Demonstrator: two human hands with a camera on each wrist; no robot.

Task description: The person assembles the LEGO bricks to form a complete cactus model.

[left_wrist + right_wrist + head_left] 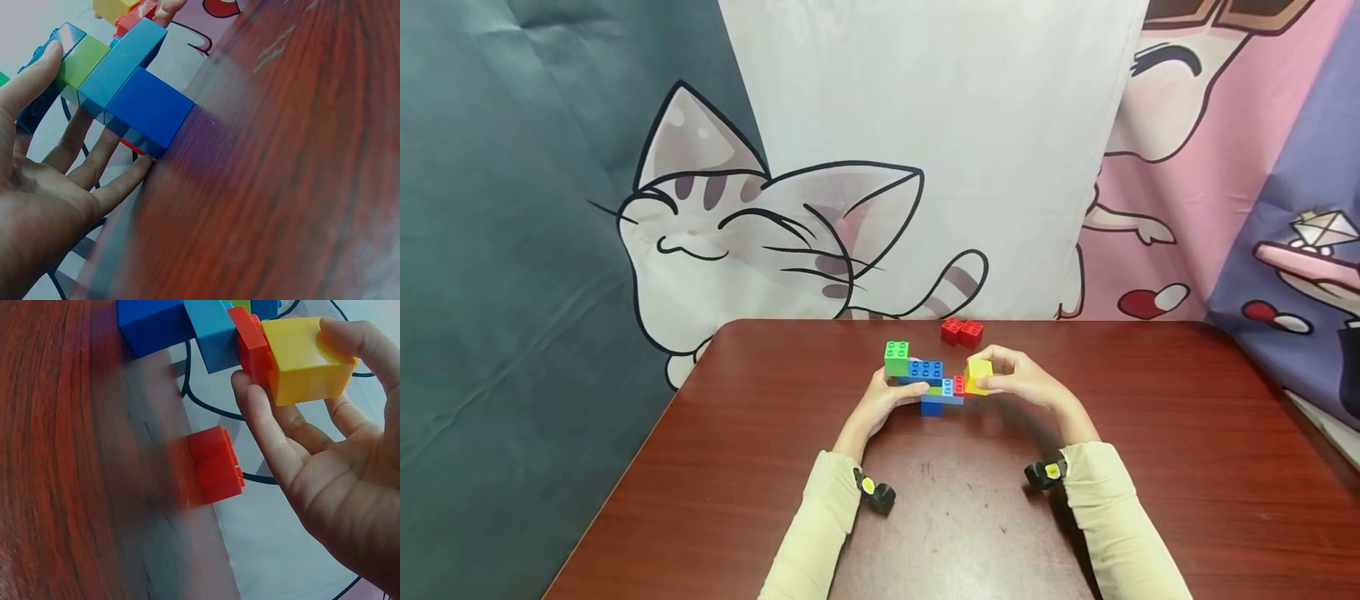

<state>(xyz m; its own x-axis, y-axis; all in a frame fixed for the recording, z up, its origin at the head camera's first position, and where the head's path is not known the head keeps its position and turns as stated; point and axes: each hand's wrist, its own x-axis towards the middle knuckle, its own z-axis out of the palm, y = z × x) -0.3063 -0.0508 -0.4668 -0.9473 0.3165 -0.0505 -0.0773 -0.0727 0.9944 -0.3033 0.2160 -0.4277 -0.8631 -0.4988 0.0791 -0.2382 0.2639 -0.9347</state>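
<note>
My left hand (880, 402) grips a toy building-brick assembly, its thumb on the near side and its other fingers behind and below. The assembly has a bright green brick (896, 358) at its upper left, a blue brick (927, 369), a lime brick (84, 59), a light blue brick (122, 69) and a dark blue brick (150, 109) at the bottom. At its right end sits a red brick (253, 347). My right hand (1028, 382) pinches a yellow brick (977, 377) right against that red one, with fingertips under the red brick.
Two red bricks (961, 332) lie side by side near the far edge of the brown wooden table (1150, 433), just beyond the hands. Behind the table hangs a cloth (970, 125) printed with cartoon cats. Each wrist wears a small black camera (880, 497).
</note>
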